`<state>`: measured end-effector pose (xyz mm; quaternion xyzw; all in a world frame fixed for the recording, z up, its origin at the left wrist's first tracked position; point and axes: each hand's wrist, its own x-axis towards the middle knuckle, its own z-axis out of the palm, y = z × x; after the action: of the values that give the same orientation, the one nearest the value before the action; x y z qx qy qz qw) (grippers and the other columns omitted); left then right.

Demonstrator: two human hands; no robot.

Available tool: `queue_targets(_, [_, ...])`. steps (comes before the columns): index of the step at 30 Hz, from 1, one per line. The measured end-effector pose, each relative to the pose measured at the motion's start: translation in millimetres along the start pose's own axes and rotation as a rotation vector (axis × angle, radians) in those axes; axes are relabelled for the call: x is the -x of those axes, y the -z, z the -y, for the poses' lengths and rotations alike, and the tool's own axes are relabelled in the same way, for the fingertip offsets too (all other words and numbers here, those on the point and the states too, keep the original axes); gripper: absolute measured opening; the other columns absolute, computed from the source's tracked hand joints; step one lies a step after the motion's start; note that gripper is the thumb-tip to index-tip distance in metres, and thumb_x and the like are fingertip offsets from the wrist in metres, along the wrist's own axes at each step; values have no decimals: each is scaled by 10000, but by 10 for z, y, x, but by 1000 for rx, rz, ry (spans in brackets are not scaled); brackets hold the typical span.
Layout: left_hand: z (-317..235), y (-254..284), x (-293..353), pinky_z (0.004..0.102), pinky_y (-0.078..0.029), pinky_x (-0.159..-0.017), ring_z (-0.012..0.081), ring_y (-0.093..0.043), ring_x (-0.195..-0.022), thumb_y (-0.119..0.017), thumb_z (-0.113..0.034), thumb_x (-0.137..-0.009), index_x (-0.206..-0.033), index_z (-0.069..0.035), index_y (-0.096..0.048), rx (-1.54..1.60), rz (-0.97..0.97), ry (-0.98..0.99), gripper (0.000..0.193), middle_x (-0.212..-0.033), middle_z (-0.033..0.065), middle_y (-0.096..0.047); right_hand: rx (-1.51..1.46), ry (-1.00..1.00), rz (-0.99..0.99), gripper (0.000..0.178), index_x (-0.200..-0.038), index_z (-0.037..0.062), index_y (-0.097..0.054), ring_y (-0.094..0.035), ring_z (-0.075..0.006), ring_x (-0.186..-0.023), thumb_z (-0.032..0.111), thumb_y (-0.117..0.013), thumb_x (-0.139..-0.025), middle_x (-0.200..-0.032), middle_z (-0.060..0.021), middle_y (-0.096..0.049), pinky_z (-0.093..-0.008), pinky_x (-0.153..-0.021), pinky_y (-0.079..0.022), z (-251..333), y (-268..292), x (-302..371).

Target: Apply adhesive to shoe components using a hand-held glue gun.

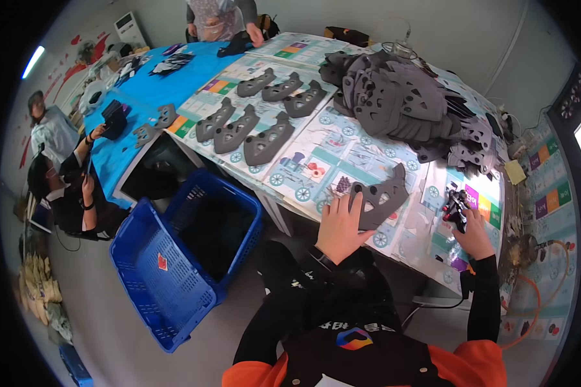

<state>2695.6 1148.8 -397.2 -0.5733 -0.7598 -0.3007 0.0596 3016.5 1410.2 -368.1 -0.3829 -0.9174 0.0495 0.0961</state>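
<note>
My left hand (341,226) lies flat on a dark grey curved foam piece (382,197) near the table's front edge. My right hand (472,232) grips a small black tool with red parts (456,205) to the right of that piece. A big heap of similar grey pieces (403,103) is piled at the back right of the table. Several more grey pieces (258,129) lie spread in rows on the left part of the patterned table cover (332,151).
Two blue plastic crates (174,258) stand on the floor left of me. A blue-covered table (142,97) beyond them holds small dark parts, with people seated at it on the left. Another person stands at the far end. A yellow note (515,171) lies at right.
</note>
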Motion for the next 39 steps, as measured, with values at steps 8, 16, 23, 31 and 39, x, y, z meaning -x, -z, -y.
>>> queue_targets(8, [39, -31, -69, 454, -490, -934, 402, -576, -1057, -820, -267, -833, -1436, 6, -461, 132, -36, 81, 754, -1156, 213, -579, -2, 47, -195, 505, -1276, -34, -540, -497, -453, -1209, 57, -729, -817, -1265, -234, -540, -508, -1045, -430, 497, 75, -17])
queue_targets(16, [-13, -79, -183, 463, -524, -885, 422, -601, -1098, -859, -256, -801, -1416, 56, -429, 69, -21, 263, 812, -1192, 247, -590, -238, 211, -229, 341, -1189, 9, -607, -564, -354, -1114, -5, -694, -859, -1206, -156, -596, -403, -859, -509, 1399, 351, 7])
queue_targets(23, [18, -140, -261, 473, -517, -921, 444, -599, -1102, -889, -232, -782, -1418, 95, -383, 130, 28, 398, 876, -1175, 275, -582, -130, 127, -153, 366, -1163, 3, -621, -562, -405, -1115, 69, -745, -825, -1133, -180, -596, -471, -973, -476, 892, 239, -166])
queue_targets(31, [-80, -203, -350, 458, -535, -883, 443, -632, -1072, -891, -269, -781, -1323, 93, -445, 148, 77, 482, 790, -1162, 291, -605, 25, -29, 53, 648, -1246, -77, -554, -488, -456, -1289, 241, -841, -759, -1351, -274, -532, -475, -1119, -418, 64, -13, -184])
queue_targets(39, [315, -223, -288, 511, -539, -695, 464, -685, -799, -755, -165, -885, -992, 40, -634, 399, -208, 380, 261, -828, 259, -696, 30, 119, -7, 813, -1227, -63, -520, -522, -419, -1194, 428, -910, -709, -1184, -242, -541, -491, -1028, -438, -281, -147, -413])
